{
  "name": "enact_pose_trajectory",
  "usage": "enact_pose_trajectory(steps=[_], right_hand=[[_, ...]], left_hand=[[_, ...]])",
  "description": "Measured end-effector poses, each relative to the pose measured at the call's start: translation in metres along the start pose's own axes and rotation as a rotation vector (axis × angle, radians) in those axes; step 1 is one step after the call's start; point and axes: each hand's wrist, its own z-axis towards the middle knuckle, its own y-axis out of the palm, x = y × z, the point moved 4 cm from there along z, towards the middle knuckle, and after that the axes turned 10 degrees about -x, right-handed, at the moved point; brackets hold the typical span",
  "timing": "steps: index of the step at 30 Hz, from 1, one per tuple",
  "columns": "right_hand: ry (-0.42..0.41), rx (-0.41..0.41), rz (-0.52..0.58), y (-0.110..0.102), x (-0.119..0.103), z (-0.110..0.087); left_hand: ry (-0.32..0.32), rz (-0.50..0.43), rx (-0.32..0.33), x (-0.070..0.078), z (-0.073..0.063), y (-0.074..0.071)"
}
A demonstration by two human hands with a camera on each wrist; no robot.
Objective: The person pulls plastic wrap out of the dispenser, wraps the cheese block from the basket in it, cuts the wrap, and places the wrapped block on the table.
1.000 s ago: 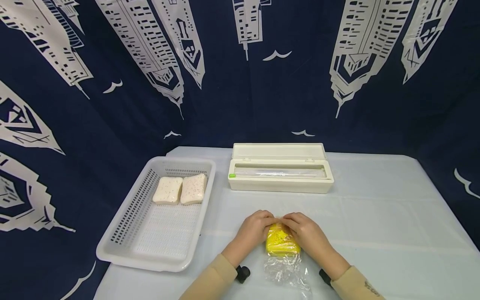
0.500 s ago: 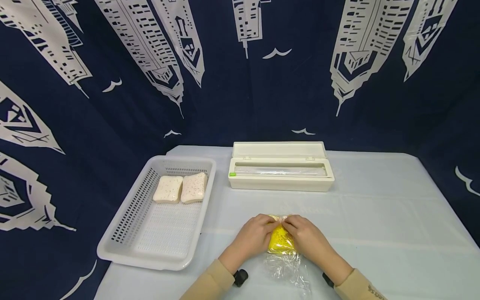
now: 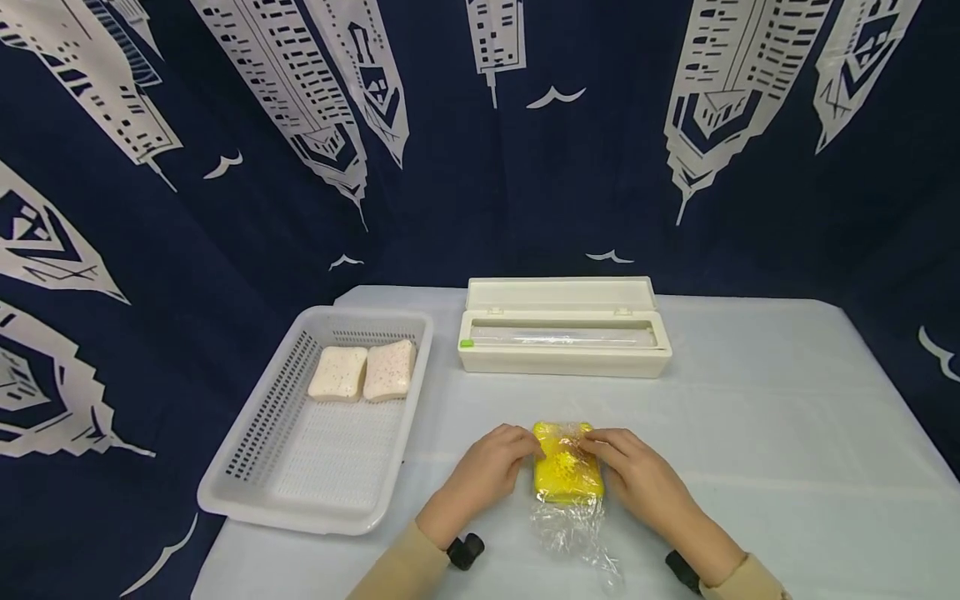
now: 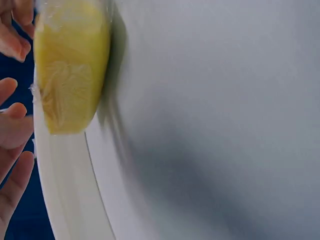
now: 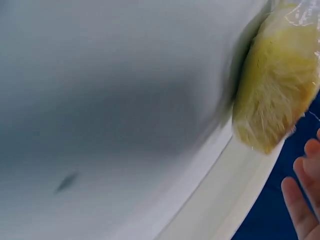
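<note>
A yellow rectangular block lies flat on the table, wrapped in clear cling film whose loose crumpled end trails toward the person. My left hand is at the block's left edge, fingertips by its upper left corner and fingers relaxed. On the other side, my right hand reaches over the upper right corner with its fingers loosely extended. Creased film shows over the end of the yellow block in the left wrist view. The right wrist view shows this wrinkled end too, with loosely spread fingers beside it.
A white perforated basket stands at the left, holding two pale speckled blocks. Behind the hands sits a cream cling film dispenser, lid raised, with a green slider. A dark blue patterned cloth hangs behind the table.
Both hands were pinching the film together over the block's far end. They have since moved apart to its two sides, uncovering more of the yellow top.
</note>
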Motion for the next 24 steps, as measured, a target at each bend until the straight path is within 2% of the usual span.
enact_pose_trajectory(steps=[4, 7, 9, 19, 24], right_hand=[[-0.091, -0.039, -0.05, -0.01, -0.004, -0.016], [-0.138, -0.082, -0.121, -0.011, -0.008, -0.026], [-0.157, -0.096, -0.15, -0.01, -0.01, -0.031], [-0.223, -0.112, -0.091, 0.002, -0.022, -0.027], [-0.213, -0.137, -0.022, 0.005, -0.024, -0.023]], left_hand=[[0.1, 0.07, -0.029, 0.009, -0.011, 0.0], [0.182, 0.152, -0.032, 0.019, -0.015, 0.006], [0.212, 0.183, -0.027, 0.024, -0.016, 0.01], [0.233, 0.157, -0.069, 0.034, -0.016, 0.025], [0.2, 0.126, -0.098, 0.033, -0.015, 0.025]])
